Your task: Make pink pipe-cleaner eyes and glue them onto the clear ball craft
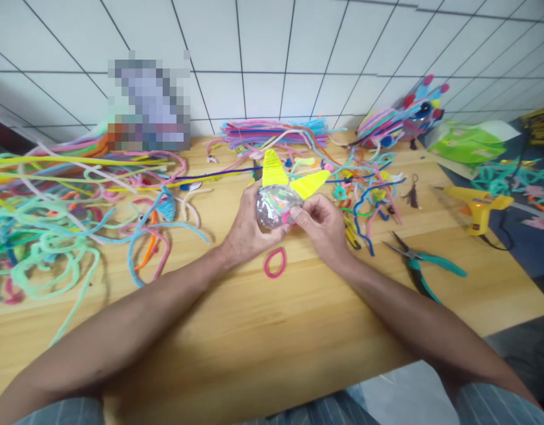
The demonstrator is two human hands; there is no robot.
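A clear, shiny rounded ball (272,208) rests in my left hand (247,227), whose fingers curl around its left side and underside. Two yellow ear-shaped pieces (275,169) made of ribbed pipe cleaner rise from its top. My right hand (320,227) pinches a small pink piece (288,218) against the ball's lower right side. Part of that pink piece is hidden by the thumb. On the table just below my hands lies a pink pipe-cleaner loop (275,262).
Loose pipe cleaners (54,236) tangle across the left, with a bundle (272,133) at the back. Pliers (417,260) and a yellow glue gun (478,209) lie on the right. Behind them are a green package (466,144) and a colourful pipe-cleaner figure (400,121).
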